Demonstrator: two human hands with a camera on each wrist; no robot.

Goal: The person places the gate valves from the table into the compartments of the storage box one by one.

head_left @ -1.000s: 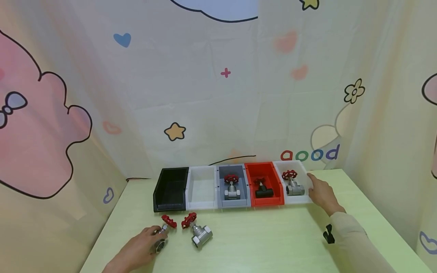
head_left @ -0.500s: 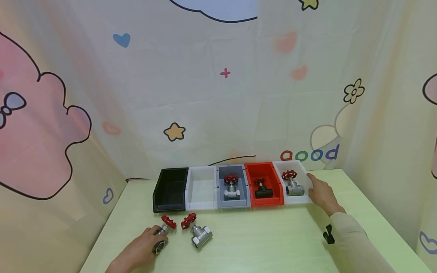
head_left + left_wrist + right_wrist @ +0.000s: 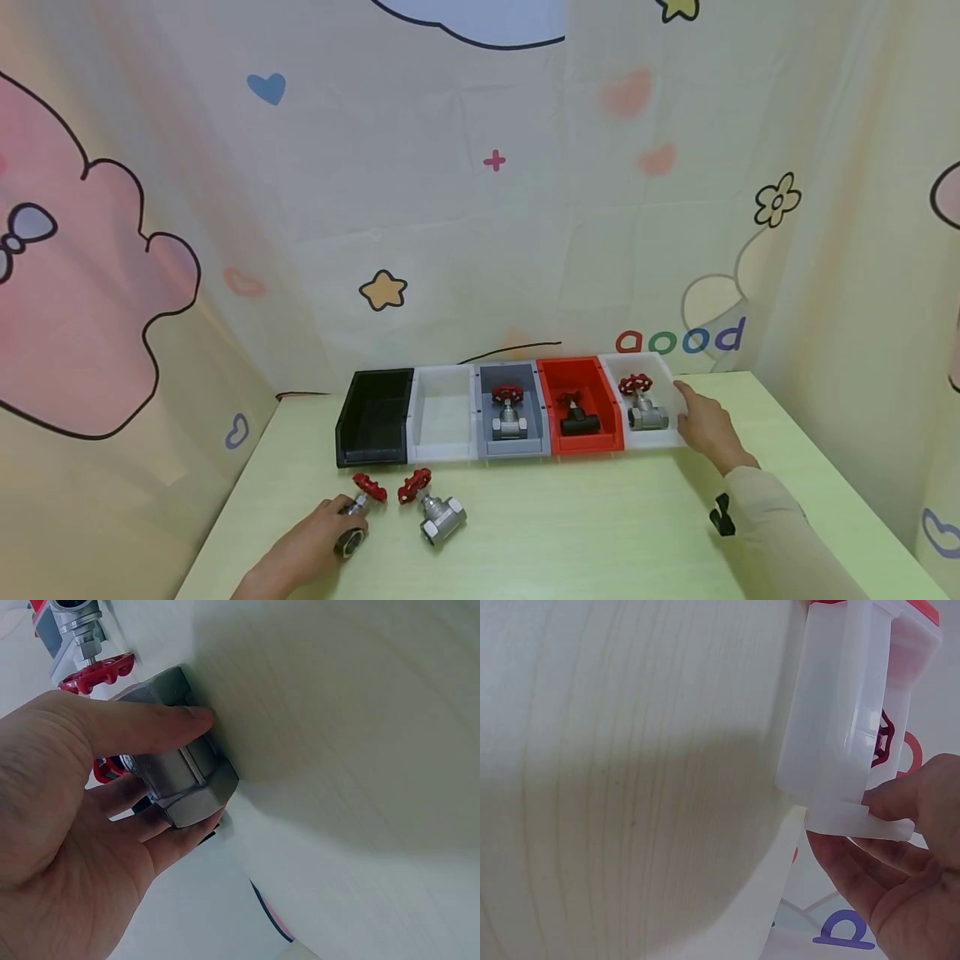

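Observation:
My left hand (image 3: 311, 543) grips the metal body of a red-handled gate valve (image 3: 184, 761) on the table at the left; in the left wrist view the thumb lies across the body and the fingers curl beneath it. A second red-handled valve (image 3: 442, 517) lies just to its right, untouched. At the far end of the bin row, my right hand (image 3: 708, 425) pinches the side wall of the right-hand white bin (image 3: 832, 727), thumb inside and fingers outside. That bin holds a silver valve with a red handwheel (image 3: 647, 412).
Left of that bin stand a red bin (image 3: 592, 446) with a black-bodied valve (image 3: 580, 421), a grey bin (image 3: 525, 448) with a silver valve (image 3: 510, 423), another white bin (image 3: 444, 417) and a black bin (image 3: 375, 421). A small black clip-like object (image 3: 722, 517) is by the right sleeve.
Almost nothing differs. The left hand and the valve in it have shifted very slightly; the right hand stays on the white bin.

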